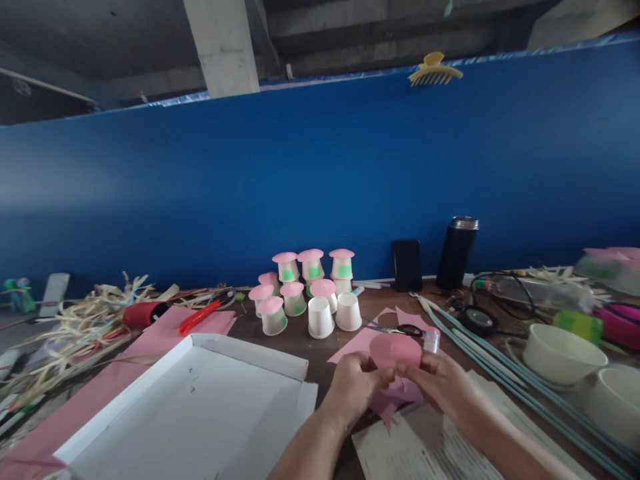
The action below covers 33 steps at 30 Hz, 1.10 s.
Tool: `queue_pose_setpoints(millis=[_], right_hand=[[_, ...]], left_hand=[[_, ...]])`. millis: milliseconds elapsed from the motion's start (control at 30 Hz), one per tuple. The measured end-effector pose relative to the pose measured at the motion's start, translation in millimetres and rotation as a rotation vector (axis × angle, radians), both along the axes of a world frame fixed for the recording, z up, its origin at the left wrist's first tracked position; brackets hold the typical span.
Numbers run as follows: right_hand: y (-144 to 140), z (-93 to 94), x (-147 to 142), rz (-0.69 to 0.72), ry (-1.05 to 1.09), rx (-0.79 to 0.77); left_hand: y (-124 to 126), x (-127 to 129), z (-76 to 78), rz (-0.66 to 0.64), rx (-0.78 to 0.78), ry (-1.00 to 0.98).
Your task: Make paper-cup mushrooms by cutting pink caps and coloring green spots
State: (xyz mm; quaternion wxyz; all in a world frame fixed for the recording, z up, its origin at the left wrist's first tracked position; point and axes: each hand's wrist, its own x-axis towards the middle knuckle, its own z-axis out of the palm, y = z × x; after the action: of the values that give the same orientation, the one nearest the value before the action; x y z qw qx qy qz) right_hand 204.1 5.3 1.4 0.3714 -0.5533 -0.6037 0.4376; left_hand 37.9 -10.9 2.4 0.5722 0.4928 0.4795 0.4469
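Observation:
Between both hands is a pink paper circle (396, 349), tilted up a little over the table. My left hand (353, 387) pinches its left lower edge. My right hand (434, 381) grips the lower right edge with thumb and fingers. Pink paper scraps (345, 345) lie beneath and behind the circle. Scissors (407, 330) with dark handles rest on those scraps, partly covered. Just behind stand two bare white paper cups (321, 319), upside down. Several more upturned cups (294, 300) carry pink paper discs on top, some of them stacked, with green patches on their sides.
A white box lid (200, 407) lies at the left on pink sheets (150, 333), near a red cutter (199, 317) and shredded strips (95, 313). A phone (407, 265) and black flask (457, 253) stand against the blue partition (310, 167). White bowls (565, 353) and pale blue tubes (520, 390) sit right.

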Motion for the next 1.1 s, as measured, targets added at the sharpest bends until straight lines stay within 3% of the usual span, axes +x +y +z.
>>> queue_pose_setpoints(millis=[167, 433, 567, 700, 900, 1100], right_hand=[[2, -7.2, 1, 0.020, 0.079, -0.007], [2, 2.8, 1, 0.019, 0.083, 0.033], [-1, -0.3, 1, 0.064, 0.257, -0.033], [-6, 3.6, -5, 0.016, 0.381, -0.118], [-11, 17.0, -11, 0.026, 0.432, -0.095], [-13, 17.9, -9, -0.002, 0.383, -0.096]], left_hand=[[1, 3, 1.7, 0.027, -0.006, 0.072], [0, 2, 1.9, -0.001, 0.006, 0.004], [-3, 4, 6.8, -0.057, -0.001, -0.060], [-4, 6, 9.5, -0.094, 0.008, -0.052], [-4, 6, 4.8, -0.086, 0.041, 0.070], [-3, 8, 2.5, -0.077, 0.053, 0.021]])
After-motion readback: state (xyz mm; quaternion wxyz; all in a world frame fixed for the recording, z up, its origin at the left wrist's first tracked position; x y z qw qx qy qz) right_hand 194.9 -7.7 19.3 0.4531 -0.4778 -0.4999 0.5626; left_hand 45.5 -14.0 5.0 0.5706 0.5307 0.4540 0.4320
